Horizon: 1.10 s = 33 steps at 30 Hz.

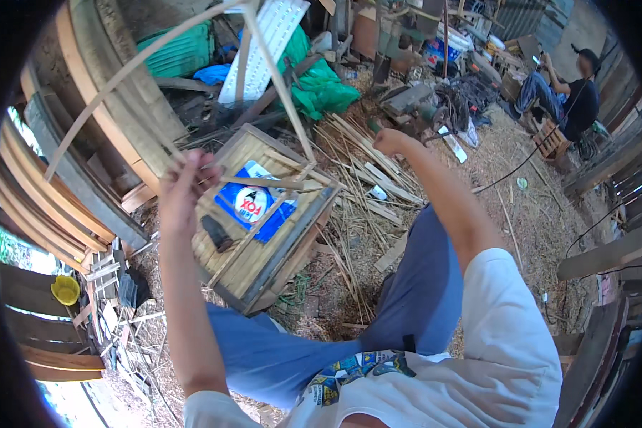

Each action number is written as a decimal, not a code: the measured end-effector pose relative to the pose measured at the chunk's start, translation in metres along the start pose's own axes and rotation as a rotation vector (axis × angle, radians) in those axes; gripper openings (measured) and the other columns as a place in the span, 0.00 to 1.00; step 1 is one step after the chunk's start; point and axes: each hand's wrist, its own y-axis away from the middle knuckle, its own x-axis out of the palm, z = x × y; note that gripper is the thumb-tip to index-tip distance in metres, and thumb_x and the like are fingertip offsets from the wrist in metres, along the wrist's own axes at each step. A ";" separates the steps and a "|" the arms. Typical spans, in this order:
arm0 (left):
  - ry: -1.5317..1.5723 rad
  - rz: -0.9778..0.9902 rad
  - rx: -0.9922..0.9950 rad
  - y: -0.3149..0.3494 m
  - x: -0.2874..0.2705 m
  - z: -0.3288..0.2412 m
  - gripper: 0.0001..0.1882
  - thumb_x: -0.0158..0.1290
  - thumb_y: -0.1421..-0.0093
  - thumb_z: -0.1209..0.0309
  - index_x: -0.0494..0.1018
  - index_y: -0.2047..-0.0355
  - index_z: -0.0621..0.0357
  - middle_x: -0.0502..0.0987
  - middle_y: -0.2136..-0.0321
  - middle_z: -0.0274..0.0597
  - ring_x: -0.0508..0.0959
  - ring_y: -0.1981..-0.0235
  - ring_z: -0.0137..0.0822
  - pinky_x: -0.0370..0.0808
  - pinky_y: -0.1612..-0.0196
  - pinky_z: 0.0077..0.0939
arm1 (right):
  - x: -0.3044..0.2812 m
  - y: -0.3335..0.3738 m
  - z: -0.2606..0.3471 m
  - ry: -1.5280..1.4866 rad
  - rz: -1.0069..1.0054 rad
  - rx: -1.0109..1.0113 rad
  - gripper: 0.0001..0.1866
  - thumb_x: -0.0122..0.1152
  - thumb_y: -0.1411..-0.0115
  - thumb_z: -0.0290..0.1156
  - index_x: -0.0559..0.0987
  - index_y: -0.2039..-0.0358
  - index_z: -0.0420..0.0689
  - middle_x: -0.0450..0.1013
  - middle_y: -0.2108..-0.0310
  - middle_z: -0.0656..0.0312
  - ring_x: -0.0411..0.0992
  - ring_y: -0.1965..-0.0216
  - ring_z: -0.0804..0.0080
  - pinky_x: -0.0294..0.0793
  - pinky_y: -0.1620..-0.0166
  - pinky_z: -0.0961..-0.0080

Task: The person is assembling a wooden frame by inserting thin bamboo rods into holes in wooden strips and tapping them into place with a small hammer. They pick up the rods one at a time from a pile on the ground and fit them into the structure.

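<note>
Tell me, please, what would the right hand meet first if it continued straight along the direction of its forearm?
Probably the green sheet, ahead and to the left of the right hand in the picture. Depth is unclear, so the hand might pass above it.

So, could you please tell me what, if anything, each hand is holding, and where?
The left hand seems to pinch a thin wooden strip by its left end, but blur leaves this unsure. Whether the curled right hand holds anything cannot be told.
</note>
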 end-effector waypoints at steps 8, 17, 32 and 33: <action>0.199 -0.337 0.079 -0.016 -0.018 0.034 0.17 0.50 0.27 0.52 0.67 0.68 0.49 0.59 0.78 0.28 0.58 0.79 0.26 0.59 0.73 0.22 | 0.114 -0.111 -0.104 0.107 0.004 -0.028 0.21 0.57 0.48 0.35 0.84 0.60 0.33 0.79 0.58 0.37 0.78 0.52 0.42 0.77 0.50 0.52; 0.172 -0.291 0.100 -0.026 0.007 0.042 0.19 0.46 0.26 0.51 0.70 0.61 0.54 0.73 0.70 0.34 0.65 0.77 0.27 0.67 0.72 0.22 | 0.159 -0.192 -0.094 -0.029 -0.162 -0.076 0.18 0.61 0.43 0.32 0.83 0.53 0.45 0.79 0.54 0.48 0.78 0.52 0.49 0.79 0.50 0.56; 0.093 -0.359 0.139 -0.027 0.036 0.039 0.19 0.40 0.23 0.51 0.64 0.62 0.53 0.63 0.75 0.32 0.60 0.78 0.25 0.62 0.76 0.19 | 0.170 -0.214 -0.087 0.328 -0.521 0.004 0.14 0.62 0.41 0.29 0.79 0.54 0.47 0.75 0.57 0.57 0.77 0.53 0.59 0.76 0.53 0.59; 0.079 -0.322 0.151 -0.026 0.037 0.038 0.19 0.39 0.23 0.51 0.64 0.62 0.53 0.63 0.75 0.32 0.60 0.78 0.25 0.63 0.75 0.19 | 0.170 -0.214 -0.087 0.336 -0.547 0.013 0.14 0.62 0.41 0.29 0.79 0.54 0.47 0.75 0.57 0.57 0.77 0.53 0.59 0.76 0.53 0.59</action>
